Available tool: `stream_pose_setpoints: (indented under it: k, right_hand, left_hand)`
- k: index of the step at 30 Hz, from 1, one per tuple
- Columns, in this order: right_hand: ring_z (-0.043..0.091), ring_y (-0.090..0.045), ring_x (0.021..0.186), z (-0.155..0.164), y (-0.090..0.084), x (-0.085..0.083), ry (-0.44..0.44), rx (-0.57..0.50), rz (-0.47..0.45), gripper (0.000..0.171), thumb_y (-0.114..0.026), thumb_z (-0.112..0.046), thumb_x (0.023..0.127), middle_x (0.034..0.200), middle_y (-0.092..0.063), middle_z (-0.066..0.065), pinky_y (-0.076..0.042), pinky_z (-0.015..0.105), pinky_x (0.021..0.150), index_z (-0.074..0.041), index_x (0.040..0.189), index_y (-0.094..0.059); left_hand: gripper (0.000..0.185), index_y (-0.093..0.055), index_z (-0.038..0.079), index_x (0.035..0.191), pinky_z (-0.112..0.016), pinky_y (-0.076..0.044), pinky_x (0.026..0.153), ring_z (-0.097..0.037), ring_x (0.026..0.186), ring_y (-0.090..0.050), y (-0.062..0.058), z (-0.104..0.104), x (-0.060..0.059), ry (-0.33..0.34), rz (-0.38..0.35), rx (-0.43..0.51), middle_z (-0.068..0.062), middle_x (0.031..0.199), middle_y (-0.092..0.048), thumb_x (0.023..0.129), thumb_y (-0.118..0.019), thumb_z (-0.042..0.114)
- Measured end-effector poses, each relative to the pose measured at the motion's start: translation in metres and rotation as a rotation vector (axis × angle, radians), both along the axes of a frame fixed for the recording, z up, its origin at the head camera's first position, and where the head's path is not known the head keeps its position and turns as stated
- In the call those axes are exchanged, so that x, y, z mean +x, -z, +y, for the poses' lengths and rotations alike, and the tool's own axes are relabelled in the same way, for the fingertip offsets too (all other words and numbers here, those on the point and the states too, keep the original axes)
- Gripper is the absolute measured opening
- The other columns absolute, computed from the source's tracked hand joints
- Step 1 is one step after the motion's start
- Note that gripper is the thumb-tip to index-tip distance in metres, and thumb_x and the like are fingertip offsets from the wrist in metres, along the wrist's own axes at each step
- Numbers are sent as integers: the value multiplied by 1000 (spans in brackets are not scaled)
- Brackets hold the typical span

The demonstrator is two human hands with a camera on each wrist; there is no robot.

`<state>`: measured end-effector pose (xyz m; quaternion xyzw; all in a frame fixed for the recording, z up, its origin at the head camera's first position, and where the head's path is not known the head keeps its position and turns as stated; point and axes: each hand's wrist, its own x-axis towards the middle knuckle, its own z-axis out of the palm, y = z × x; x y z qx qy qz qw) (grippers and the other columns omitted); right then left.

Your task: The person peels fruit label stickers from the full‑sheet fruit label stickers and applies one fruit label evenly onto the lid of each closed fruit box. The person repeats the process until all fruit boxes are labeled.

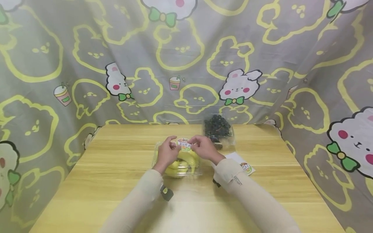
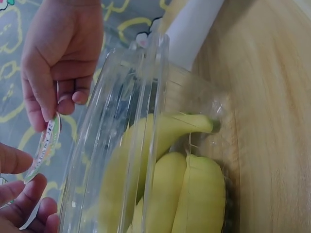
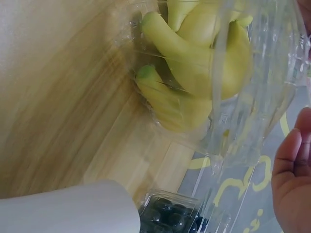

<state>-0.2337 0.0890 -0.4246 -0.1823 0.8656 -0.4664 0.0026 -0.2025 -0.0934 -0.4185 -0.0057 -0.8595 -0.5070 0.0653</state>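
Both hands hold a round printed sticker (image 1: 184, 144) above a clear plastic box (image 1: 192, 172) of bananas (image 1: 175, 168). My left hand (image 1: 168, 152) pinches the sticker's left edge between thumb and fingers. Its right edge is pinched by my right hand (image 1: 206, 149). In the left wrist view the sticker (image 2: 44, 145) stretches between the fingertips, apart from the box's ridged lid (image 2: 114, 141). The lid lies over the bananas (image 2: 160, 179). Seen from the right wrist, the right hand (image 3: 294, 170) is partly cut off, and the sticker does not show.
Behind the right hand stands a clear box of dark grapes (image 1: 217, 127). A white sheet (image 1: 233, 157) bearing another round sticker (image 1: 246, 167) lies partly under the right forearm. A patterned curtain (image 1: 186, 64) encloses the wooden table (image 1: 116, 155).
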Motion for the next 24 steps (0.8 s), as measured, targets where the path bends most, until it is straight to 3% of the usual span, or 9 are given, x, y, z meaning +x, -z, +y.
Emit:
stream_pose_setpoints:
  k: [5,15,24]
  right_hand:
    - [17,-60,77,-3,-3,-2,0,29,28,13,-64,-8,89,86,-66,2,-52,32,64,-9,101,-70]
    - [18,-64,79,-11,-2,-3,22,-29,-24,14,-65,-4,88,94,-69,6,-54,30,63,-6,101,-68]
    - [18,-64,80,-16,-1,-1,18,-60,-69,10,-68,-6,88,95,-67,5,-56,30,62,-7,97,-66]
  left_hand:
    - [49,-54,8,134,-37,-53,76,-22,84,-58,-1,-3,-2,4,-10,-30,-6,93,-65,87,-67,13]
    - [38,-62,3,122,-46,-46,85,-32,96,-56,-4,-7,-2,-10,52,-139,-9,97,-69,87,-66,13]
    - [25,-68,4,110,-50,-42,92,-32,97,-55,-2,-12,0,-26,41,-166,-7,92,-69,86,-66,11]
